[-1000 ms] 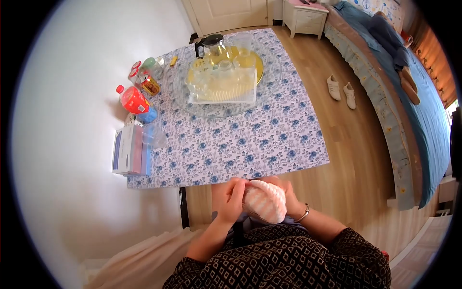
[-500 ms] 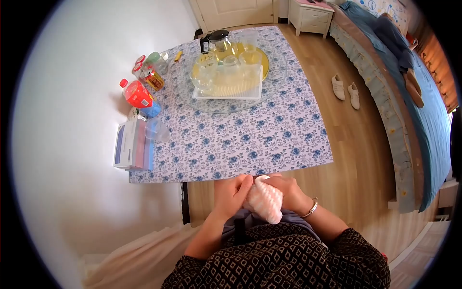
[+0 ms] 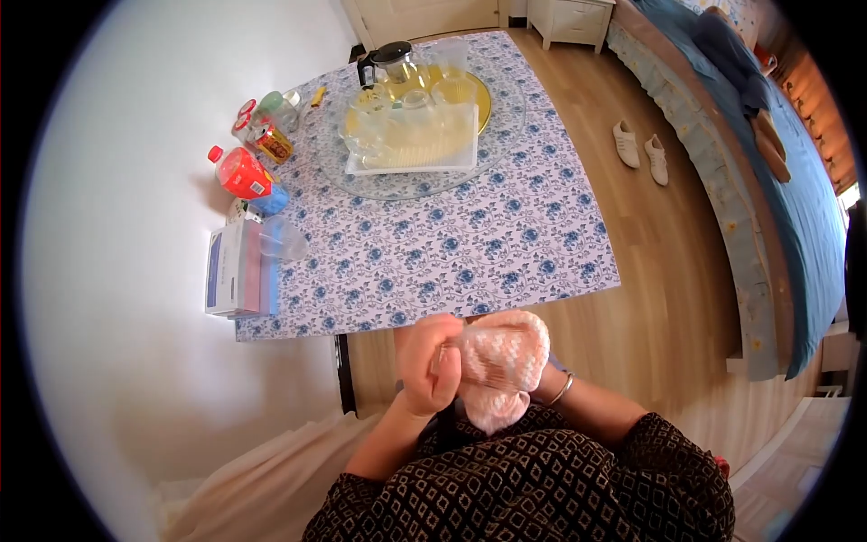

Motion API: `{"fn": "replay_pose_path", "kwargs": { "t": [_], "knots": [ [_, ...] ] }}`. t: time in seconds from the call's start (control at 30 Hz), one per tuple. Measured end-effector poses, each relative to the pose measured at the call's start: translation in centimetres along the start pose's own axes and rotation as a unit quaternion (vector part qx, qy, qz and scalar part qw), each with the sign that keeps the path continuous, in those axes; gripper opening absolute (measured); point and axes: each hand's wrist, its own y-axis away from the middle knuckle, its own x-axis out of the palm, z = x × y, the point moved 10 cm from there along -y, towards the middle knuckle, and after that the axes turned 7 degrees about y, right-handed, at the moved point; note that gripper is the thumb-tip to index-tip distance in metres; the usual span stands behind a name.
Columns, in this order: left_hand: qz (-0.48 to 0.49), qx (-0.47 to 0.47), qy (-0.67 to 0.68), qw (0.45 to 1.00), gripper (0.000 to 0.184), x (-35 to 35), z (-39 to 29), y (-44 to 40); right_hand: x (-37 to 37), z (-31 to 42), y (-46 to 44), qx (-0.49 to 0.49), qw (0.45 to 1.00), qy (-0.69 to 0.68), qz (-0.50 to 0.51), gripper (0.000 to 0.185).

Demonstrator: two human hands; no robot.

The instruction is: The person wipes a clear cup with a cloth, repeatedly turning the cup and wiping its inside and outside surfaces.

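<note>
A pink-and-white knitted piece [image 3: 504, 361], folded and soft, is held in front of my body just below the table's near edge. My left hand [image 3: 430, 363] is closed on its left side, the thumb bent in front and the fingers curled. Behind or inside the knit is my right hand [image 3: 547, 385], so its fingers are hidden; only the part near the braceleted wrist shows. The lower end of the knitted piece hangs toward my patterned top. Some blur lies over its middle.
A table with a blue floral cloth [image 3: 433, 244] stands ahead. On it are a clear tray [image 3: 411, 165], a black-lidded glass teapot [image 3: 395, 61], a red-labelled bottle [image 3: 242, 173], a can [image 3: 274, 144] and a box [image 3: 237, 269]. To the right, a person's leg rests on a bed [image 3: 813, 244].
The knitted piece has been raised and spread wider, its upper part now covering my right hand. My left hand has turned and curled at its left side. The view has shifted slightly.
</note>
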Motion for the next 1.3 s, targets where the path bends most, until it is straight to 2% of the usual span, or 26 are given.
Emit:
{"fn": "replay_pose_path", "kwargs": {
  "t": [0.03,0.07,0.13,0.23,0.3,0.37,0.4,0.43,0.47,0.53,0.6,0.63,0.67,0.73,0.8,0.83,0.87,0.93,0.97,1.0,1.03,1.1,1.17,1.2,1.27,1.3],
  "knots": [
    [-0.029,-0.077,0.026,0.996,0.019,-0.3,1.7,0.3,-1.0,1.3,-0.1,-0.024,0.986,0.163,-0.031,0.023],
    [-0.03,-0.077,0.026,0.996,0.019,-0.4,1.8,0.5,-1.6,2.4,-0.1,-0.048,0.944,0.321,-0.062,0.023],
    [-0.033,-0.383,0.195,0.902,0.023,1.0,7.3,3.7,-1.3,4.0,0.0,-0.126,0.889,0.435,-0.072,0.036],
    [0.001,-0.393,0.17,0.904,0.022,1.1,8.9,4.5,-0.9,3.7,-0.2,-0.159,0.846,0.508,-0.043,0.043],
    [0.008,-0.407,0.165,0.898,0.02,1.3,8.9,4.6,-2.5,0.7,-0.5,-0.062,0.963,0.251,-0.075,0.043],
    [-0.034,-0.248,0.132,0.959,0.019,0.0,5.9,2.0,-1.5,1.1,-0.5,-0.085,0.961,0.259,-0.054,0.042],
    [-0.032,-0.249,0.132,0.959,0.019,0.0,5.8,1.9,-0.6,1.4,-0.4,-0.108,0.957,0.266,-0.034,0.041],
    [-0.022,-0.143,0.103,0.984,0.02,-0.3,3.9,0.8,-0.3,-0.4,-0.4,-0.041,0.987,0.153,-0.019,0.041],
    [-0.011,-0.035,0.072,0.997,0.022,-0.5,1.7,0.2,0.5,-0.3,-0.1,-0.042,0.987,0.152,-0.019,0.041],
    [0.003,0.006,0.052,0.999,0.026,-0.5,0.6,-0.1,0.7,-0.9,0.6,0.005,0.989,-0.129,-0.075,0.039],
    [0.039,0.021,0.06,0.997,0.027,0.1,0.2,-0.4,-0.5,-1.4,0.7,0.007,0.988,-0.124,-0.091,0.032],
    [0.039,0.02,0.06,0.997,0.027,0.1,-0.1,-0.7,-0.6,-0.8,0.3,0.026,0.996,-0.063,-0.051,0.03],
    [0.052,-0.031,0.047,0.997,0.027,0.5,0.7,-1.1,-0.4,-0.6,0.0,0.043,0.999,-0.002,-0.011,0.029],
    [0.065,-0.08,0.034,0.994,0.027,0.9,1.7,-1.1,-1.9,-0.1,-0.4,-0.014,0.998,-0.019,-0.06,0.028],
    [0.05,-0.343,0.163,0.924,0.027,1.7,6.8,2.1,-3.8,-1.2,-0.1,0.077,0.989,-0.056,-0.114,0.028],
    [0.094,-0.332,0.155,0.926,0.027,2.1,7.3,2.0,-2.8,3.2,-0.2,-0.056,0.95,0.298,-0.081,0.024],
    [0.094,-0.333,0.156,0.925,0.027,2.0,7.4,1.8,-0.4,7.1,0.3,-0.188,0.852,0.488,-0.042,0.027],
    [0.172,-0.42,0.09,0.886,0.03,2.9,8.9,3.1,-0.5,6.3,0.3,-0.213,0.829,0.516,-0.032,0.031],
    [0.12,-0.435,0.082,0.889,0.028,2.5,9.9,3.6,-0.3,5.8,0.4,-0.214,0.828,0.517,-0.032,0.031],
    [0.12,-0.434,0.082,0.889,0.028,2.7,9.7,3.8,-1.4,4.6,0.2,-0.155,0.897,0.409,-0.063,0.033],
    [0.074,-0.388,0.079,0.915,0.025,1.9,9.1,3.0,-2.5,3.2,0.0,-0.094,0.947,0.293,-0.093,0.035],
    [0.029,-0.341,0.076,0.937,0.022,1.0,8.1,1.9,-1.7,2.9,-0.1,-0.102,0.958,0.26,-0.072,0.034],
    [0.017,-0.043,0.027,0.999,0.018,0.1,1.7,-1.6,-0.7,0.3,-0.1,-0.111,0.972,0.207,-0.018,0.033],
    [0.018,-0.043,0.027,0.999,0.018,0.1,1.6,-1.8,0.2,1.0,0.3,-0.11,0.972,0.207,-0.019,0.033],
    [0.031,0.069,-0.011,0.997,0.017,0.2,-0.7,-1.9,0.8,0.4,0.9,0.028,0.99,-0.105,-0.089,0.034],
    [0.03,0.073,-0.02,0.997,0.015,0.2,-1.0,-2.0,0.4,-0.3,0.9,-0.012,0.99,-0.091,-0.111,0.029]
  ]
}}
